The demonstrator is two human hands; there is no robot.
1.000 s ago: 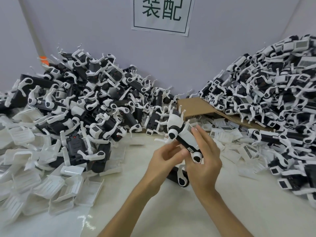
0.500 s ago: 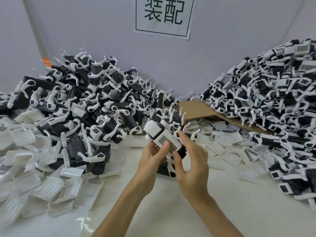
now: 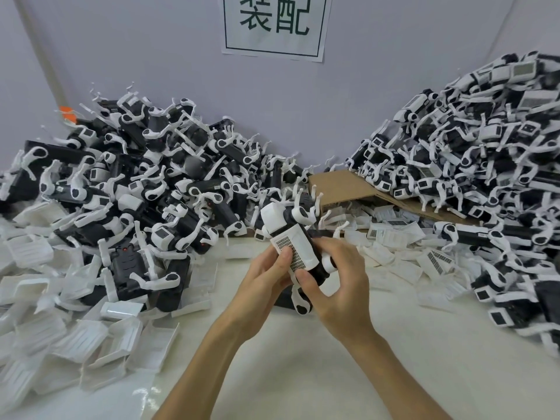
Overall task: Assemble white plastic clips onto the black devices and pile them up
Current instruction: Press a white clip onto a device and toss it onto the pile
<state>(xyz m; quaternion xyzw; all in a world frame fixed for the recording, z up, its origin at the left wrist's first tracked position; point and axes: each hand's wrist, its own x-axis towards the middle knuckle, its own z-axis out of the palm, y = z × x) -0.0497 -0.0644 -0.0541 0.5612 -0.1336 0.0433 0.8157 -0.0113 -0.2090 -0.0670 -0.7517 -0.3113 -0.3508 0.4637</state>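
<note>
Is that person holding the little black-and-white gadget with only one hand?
No, both the left hand and the right hand grip the black device, one on each side of it.

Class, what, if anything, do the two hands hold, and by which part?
Both hold one black device bearing a white plastic clip: left hand grips its left side, thumb on the clip; right hand wraps its lower end.
</note>
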